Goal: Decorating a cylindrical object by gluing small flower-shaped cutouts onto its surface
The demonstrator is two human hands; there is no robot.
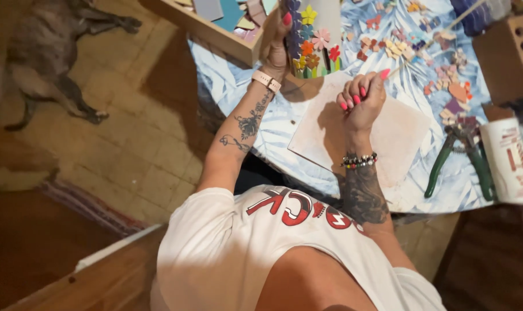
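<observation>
My left hand [276,45] grips the side of a white cylindrical vase [314,35] covered with coloured mosaic flowers, held upright on the table. My right hand [362,99] is closed around a thin wooden stick [423,46] that points up and to the right, just right of the vase's base. Below both hands lies a pale square board [397,135].
Blue leaf-patterned tablecloth [232,86] with several loose mosaic flower pieces [397,49]. Green-handled nippers [466,158] and a white tube [509,161] lie at right. A wooden tray of tiles [215,26] stands at the back left. A dog [48,57] lies on the tiled floor.
</observation>
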